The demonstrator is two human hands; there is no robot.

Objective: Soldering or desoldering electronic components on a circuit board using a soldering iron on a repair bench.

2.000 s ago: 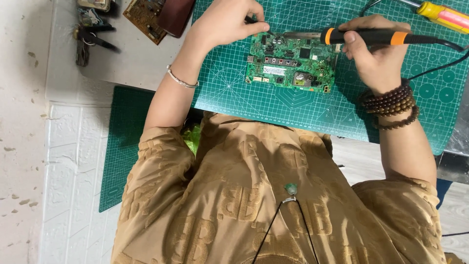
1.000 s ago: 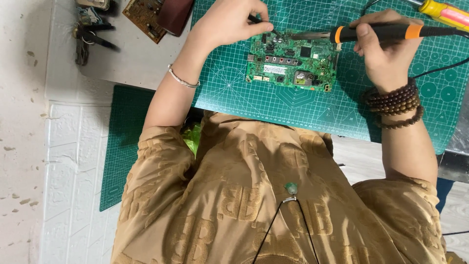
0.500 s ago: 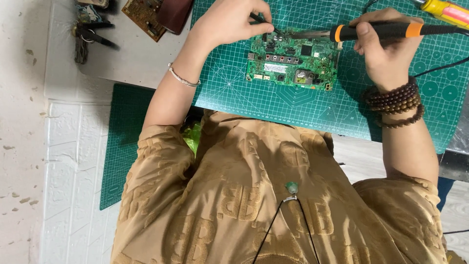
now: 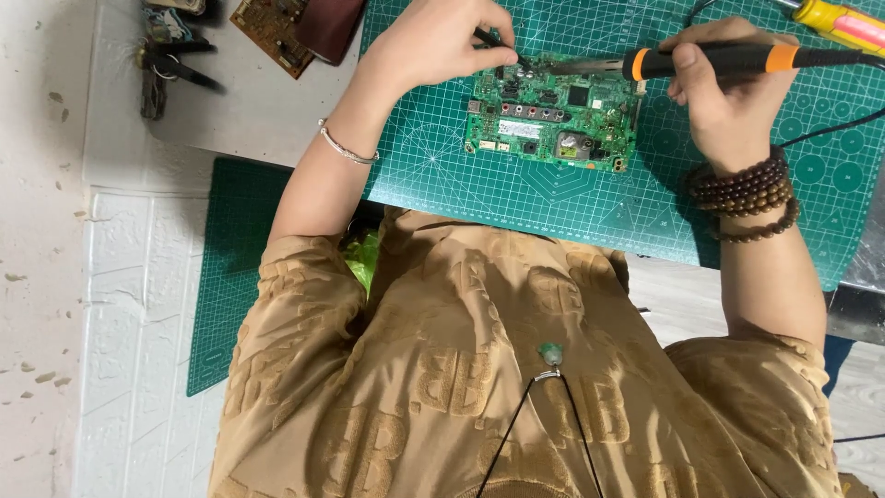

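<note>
Right hand point(image 4: 728, 97) gripping black-and-orange soldering iron point(image 4: 710, 62), metal tip reaching over far edge of green circuit board point(image 4: 551, 124). Left hand point(image 4: 441, 41) pinching thin black tweezers point(image 4: 498, 43), point touching board's far left part. Board lying flat on green cutting mat point(image 4: 590, 198) on desk point(image 4: 249, 111). Yellow screwdriver point(image 4: 843, 25) lying beyond right hand. Brown circuit board point(image 4: 269, 25) sitting past mat's left edge.

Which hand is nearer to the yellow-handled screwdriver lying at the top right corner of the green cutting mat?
Right. The right hand, gripping the orange-and-black soldering iron, sits just below-left of the yellow-handled screwdriver. The left hand is far across the green circuit board.
</note>
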